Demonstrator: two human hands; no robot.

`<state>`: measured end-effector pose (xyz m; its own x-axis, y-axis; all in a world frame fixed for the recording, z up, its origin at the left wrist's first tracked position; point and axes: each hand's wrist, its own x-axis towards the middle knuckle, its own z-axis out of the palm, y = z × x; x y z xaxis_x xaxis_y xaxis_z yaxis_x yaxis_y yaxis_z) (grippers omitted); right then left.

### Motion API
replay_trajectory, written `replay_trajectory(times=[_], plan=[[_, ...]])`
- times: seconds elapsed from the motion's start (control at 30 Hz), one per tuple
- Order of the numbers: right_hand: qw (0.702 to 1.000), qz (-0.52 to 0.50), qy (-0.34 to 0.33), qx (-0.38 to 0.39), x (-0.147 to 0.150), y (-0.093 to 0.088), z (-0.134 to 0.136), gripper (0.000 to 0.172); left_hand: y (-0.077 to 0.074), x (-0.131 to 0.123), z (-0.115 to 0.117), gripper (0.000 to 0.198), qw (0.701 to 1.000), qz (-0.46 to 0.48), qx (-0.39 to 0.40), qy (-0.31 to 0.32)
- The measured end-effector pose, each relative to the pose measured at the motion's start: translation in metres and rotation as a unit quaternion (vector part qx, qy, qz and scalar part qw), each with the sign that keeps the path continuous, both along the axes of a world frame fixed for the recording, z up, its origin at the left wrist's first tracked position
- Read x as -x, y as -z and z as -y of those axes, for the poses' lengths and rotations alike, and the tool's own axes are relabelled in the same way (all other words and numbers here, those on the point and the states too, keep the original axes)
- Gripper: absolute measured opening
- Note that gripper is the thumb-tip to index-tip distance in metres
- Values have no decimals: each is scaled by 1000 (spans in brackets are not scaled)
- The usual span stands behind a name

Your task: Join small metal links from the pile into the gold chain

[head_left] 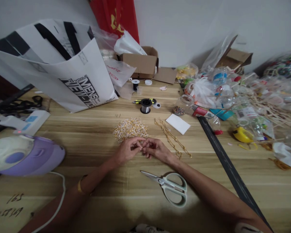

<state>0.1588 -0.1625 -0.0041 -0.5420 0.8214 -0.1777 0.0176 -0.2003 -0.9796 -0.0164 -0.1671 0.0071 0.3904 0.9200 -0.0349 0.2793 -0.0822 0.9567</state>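
Observation:
My left hand [129,149] and my right hand [155,149] meet over the wooden table, fingertips pinched together. Between them is something small and shiny, too tiny to name. Just beyond my left hand lies a heap of gold and silver beaded pieces [131,128]. To the right of my right hand stretch gold chains [171,137] with small beads along them. Scissors with pale handles [174,189] rest nearer to me, blades pointing left. Behind the heap stands a spool of silver wire [145,106], with a yellow and black cutter [138,101] beside it.
A large white bag [87,74] and a purple and white appliance [43,155] with a cord stand at left. At the back is a cardboard box [140,63]. A white card [178,123], a clear jar [184,103] and piled plastic bottles [220,77] occupy the right.

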Motion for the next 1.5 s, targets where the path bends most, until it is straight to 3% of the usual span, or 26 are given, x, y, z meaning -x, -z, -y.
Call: replay_trajectory(times=[0.17,0.63,0.87,1.1,1.23,1.5], plan=[[1000,19,-6,-23,0,2,1,26,0,-1,2,46,999,-29,-33,4],[998,28,-2,-53,0,6,3,20,7,1,1,47,996,-53,-69,19],[998,35,-5,-48,1,3,4,19,4,1,3,46,996,-57,-62,26],[999,27,-14,-17,-1,0,2,22,2,2,0,42,1000,-1,3,25],[1000,3,-12,21,-3,-5,-2,26,1,10,-6,42,996,40,65,56],[997,-43,9,70,-5,-5,-7,25,0,26,-18,45,987,55,112,97]])
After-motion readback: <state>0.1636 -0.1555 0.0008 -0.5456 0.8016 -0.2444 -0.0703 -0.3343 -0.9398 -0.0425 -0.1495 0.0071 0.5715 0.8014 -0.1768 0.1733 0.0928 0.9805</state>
